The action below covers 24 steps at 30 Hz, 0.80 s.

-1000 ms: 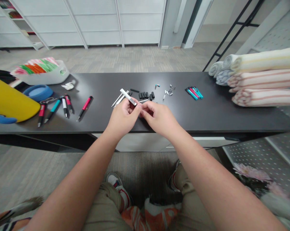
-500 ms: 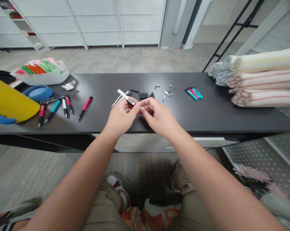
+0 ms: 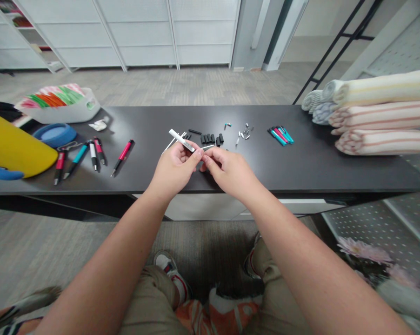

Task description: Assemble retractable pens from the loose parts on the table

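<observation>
My left hand point(image 3: 176, 167) is closed around a white pen barrel point(image 3: 181, 140) that slants up and to the left. Thumb and fingertips of my right hand point(image 3: 227, 166) are pinched together at the barrel's lower end, touching my left fingertips; what they grip there is hidden. A thin pale rod point(image 3: 208, 147) shows just above the right fingers, and I cannot tell if it is held. Beyond my hands lie several short black grip sleeves point(image 3: 210, 138), a black tube point(image 3: 195, 132) and thin white refills point(image 3: 175, 139) partly behind the left hand.
Small silver and clear pen parts point(image 3: 244, 134) are scattered right of centre, with teal and pink barrels point(image 3: 281, 135) farther right. Whole pens point(image 3: 122, 157) lie at left, beside a yellow container point(image 3: 17, 146) and a white tray point(image 3: 61, 113). Rolled towels point(image 3: 384, 116) are stacked at right.
My right fingertips have closed in against the left ones at the barrel's lower end. The pale rod above the right fingers now shows. The white barrel has barely shifted.
</observation>
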Tool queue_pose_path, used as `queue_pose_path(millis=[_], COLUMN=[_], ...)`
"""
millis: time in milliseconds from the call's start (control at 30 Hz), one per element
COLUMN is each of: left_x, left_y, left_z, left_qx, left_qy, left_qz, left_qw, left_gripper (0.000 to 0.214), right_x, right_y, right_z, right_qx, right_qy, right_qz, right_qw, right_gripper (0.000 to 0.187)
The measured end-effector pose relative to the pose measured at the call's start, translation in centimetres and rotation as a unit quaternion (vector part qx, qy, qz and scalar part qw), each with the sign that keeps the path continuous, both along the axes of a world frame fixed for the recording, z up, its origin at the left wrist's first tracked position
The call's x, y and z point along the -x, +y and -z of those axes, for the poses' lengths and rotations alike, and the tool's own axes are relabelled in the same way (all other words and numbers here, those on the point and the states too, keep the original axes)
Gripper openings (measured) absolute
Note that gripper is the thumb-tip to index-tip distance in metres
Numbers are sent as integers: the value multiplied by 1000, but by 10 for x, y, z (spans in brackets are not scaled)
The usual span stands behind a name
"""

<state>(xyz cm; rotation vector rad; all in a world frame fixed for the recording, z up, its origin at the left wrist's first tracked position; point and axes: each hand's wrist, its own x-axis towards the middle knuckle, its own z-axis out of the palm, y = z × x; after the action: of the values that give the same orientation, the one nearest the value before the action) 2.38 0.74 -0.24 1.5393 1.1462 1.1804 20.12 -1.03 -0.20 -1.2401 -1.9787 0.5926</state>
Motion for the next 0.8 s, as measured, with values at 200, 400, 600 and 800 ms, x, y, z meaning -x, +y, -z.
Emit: queue_pose_path(millis=[200, 400, 600, 800], left_x=[-1, 1, 2, 3], left_y=[-2, -1, 1, 0], left_z=[-2, 1, 4, 5], left_qx=[-4, -9, -22, -33], left_qy=[0, 13, 27, 65], left_qz=[1, 1, 9, 1], left_qw=[1000, 1000, 999, 997], left_gripper=[20, 20, 22, 22], right_x=[1, 1, 0, 0], right_y=[-2, -2, 1, 0], right_z=[0, 1, 4, 5], right_qx=[25, 24, 14, 5], right_qy=[56, 69, 25, 21], right_qz=[-2, 6, 12, 13], right_qw=[998, 997, 1000, 1000], right_gripper=[13, 9, 8, 10])
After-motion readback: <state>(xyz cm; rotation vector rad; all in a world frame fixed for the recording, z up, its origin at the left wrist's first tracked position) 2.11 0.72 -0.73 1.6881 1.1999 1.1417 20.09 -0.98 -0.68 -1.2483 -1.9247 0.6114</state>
